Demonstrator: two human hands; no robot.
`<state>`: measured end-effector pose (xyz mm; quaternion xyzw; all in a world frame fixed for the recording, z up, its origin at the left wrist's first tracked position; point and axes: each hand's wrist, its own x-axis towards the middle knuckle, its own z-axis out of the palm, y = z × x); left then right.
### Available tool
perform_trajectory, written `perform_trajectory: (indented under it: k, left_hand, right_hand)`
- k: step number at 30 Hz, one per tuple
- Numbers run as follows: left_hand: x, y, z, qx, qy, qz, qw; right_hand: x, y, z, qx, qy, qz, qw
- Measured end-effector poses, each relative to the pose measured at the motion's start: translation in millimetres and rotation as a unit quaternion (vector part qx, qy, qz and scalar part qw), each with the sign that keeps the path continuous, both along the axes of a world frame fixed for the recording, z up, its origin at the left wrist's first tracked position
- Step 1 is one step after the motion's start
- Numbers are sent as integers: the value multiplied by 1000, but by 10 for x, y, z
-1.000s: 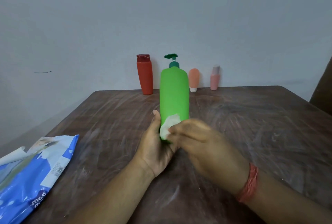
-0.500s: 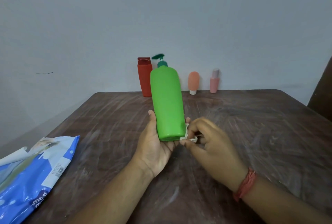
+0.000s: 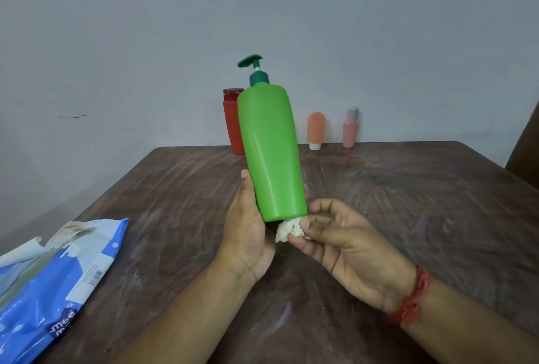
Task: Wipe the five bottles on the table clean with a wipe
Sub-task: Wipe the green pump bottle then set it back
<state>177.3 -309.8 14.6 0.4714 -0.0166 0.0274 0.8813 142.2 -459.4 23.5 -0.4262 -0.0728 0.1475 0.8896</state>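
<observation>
Above the near middle of the table, the left hand (image 3: 248,235) grips the lower part of a tall green plastic pump bottle (image 3: 271,153), thumb up one side, fingers wrapped behind, holding it off the surface and tilted slightly left at the top. Just beside it, the right hand (image 3: 344,244) pinches a crumpled white wipe (image 3: 287,229) between thumb and fingertips and presses it against the bottle's bottom edge. Half a second ago the wipe was at the bottle's lower right side; a second ago it was on the lower front face. Now the bottle is lifted higher and the wipe has gone under the base, which suggests this bottle is nearly finished. Against the far wall stand a red plastic bottle (image 3: 232,127), partly hidden behind the green one, an orange squeeze tube (image 3: 316,129) on its white cap, and a small pink bottle (image 3: 351,127); a fifth bottle is not visible. A blue wipe packet (image 3: 58,282) lies at the left table edge. The scuffed brown wooden table (image 3: 408,194) has open room to the right and ahead for setting the bottle down.
</observation>
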Motion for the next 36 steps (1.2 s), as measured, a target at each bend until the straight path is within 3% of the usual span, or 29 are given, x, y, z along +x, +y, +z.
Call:
perform_trajectory:
  k: [6,9,12,14,16,18,20,22,24,27,31,36]
  left_hand:
    - [-25,65,-5,-24,-18,-3,1000]
    - [-66,-1,-8,-31,-15,-9,999]
    - [-79,-33,22,-42,-19,-9,999]
    - [-85,-49,42,-40,-29,-3,999]
    - [-85,-70,55,-39,-39,8,998]
    - [-77,-93,65,-40,-28,17,999]
    - [-64,-105,66,-50,-3,19,999]
    - [-59,-110,61,-72,7,10,997]
    - [-66,-105,48,-91,8,-13,996]
    - [-94,-115,27,-109,0,-43,993]
    - [-112,-97,77,-118,0,-45,992]
    - [-158,-99,122,-110,29,-16,993]
  right_hand:
    - [99,-63,29,-71,-97,-164,979]
    - [87,-68,-1,-102,-61,-135,984]
    - [23,14,-34,-48,8,-75,996]
    - [-11,77,-24,-9,20,-87,996]
    - [-50,134,-18,-20,1,-121,992]
    - [-84,165,-20,-111,-73,-169,977]
    - [-112,171,-7,-268,-220,-232,909]
    - [-114,145,21,-416,-402,-303,758]
    - [-105,116,58,-474,-522,-323,631]
    - [-75,30,92,-504,-601,-338,520]
    - [-37,-76,104,-553,-636,-312,439]
    - [-58,-18,127,-566,-642,-301,421]
